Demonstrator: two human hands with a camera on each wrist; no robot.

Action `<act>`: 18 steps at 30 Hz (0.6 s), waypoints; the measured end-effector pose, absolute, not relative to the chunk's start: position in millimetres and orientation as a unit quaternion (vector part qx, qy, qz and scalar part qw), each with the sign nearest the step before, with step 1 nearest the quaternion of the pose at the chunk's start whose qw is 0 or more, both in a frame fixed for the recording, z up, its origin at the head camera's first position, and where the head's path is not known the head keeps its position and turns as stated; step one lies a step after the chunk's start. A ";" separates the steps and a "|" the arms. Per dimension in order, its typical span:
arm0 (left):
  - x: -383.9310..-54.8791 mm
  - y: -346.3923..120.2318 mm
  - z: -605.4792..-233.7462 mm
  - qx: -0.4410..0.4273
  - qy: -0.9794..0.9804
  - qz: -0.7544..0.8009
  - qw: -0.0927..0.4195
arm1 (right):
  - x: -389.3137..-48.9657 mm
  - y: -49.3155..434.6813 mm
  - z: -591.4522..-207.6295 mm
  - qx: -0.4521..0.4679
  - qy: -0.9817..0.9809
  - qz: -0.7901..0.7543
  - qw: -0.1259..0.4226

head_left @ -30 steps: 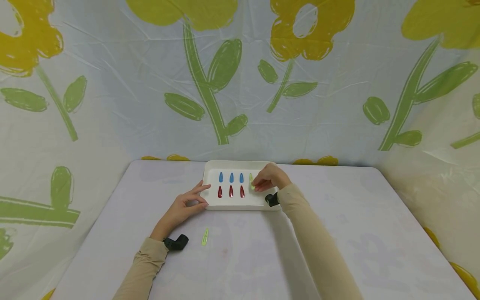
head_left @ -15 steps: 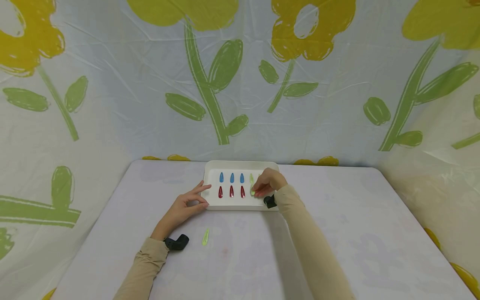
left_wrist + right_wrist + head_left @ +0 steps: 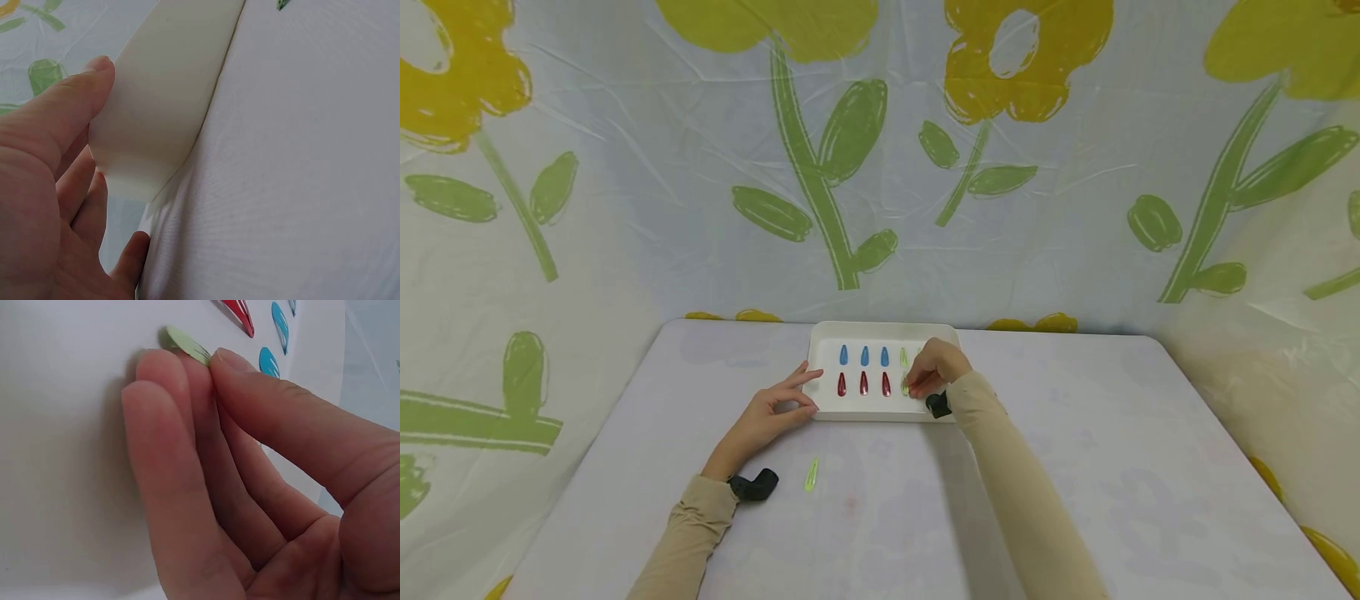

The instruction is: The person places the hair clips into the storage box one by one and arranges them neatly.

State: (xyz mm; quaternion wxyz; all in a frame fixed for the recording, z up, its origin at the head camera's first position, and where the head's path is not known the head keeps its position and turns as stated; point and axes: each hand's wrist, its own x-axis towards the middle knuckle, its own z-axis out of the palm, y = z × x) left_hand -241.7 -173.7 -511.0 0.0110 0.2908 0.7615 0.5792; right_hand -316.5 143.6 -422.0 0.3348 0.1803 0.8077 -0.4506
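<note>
My right hand point(image 3: 942, 365) pinches a light green snap hair clip point(image 3: 187, 345) between thumb and fingertips, just above the floor of the white tray point(image 3: 865, 408) or touching it; I cannot tell which. That clip is right of the row of three red hair clips point(image 3: 863, 383). Behind them lie three blue hair clips point(image 3: 865, 356), followed by a green hair clip point(image 3: 903, 357) and another partly hidden by my right hand. My left hand point(image 3: 767, 414) rests at the tray's near left corner, thumb against its wall point(image 3: 156, 106) and fingers spread along the side.
One more green hair clip point(image 3: 812, 473) lies on the pale table point(image 3: 865, 533) in front of the tray, right of my left wrist. A flower-printed cloth point(image 3: 685, 208) hangs behind the table.
My right hand has moved a little toward me, carrying the green hair clip from beside the blue row down to the end of the red row. The left hand stays put.
</note>
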 end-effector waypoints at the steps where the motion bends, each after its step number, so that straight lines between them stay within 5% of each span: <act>1: -241.8 -173.7 -511.0 0.291 0.762 0.579 0.011 | -316.6 143.3 -422.0 0.181 0.809 -0.447 0.336; 18: -240.7 -172.6 -509.8 0.282 0.765 0.579 0.014 | -313.0 141.5 -420.1 0.156 0.830 -0.419 0.333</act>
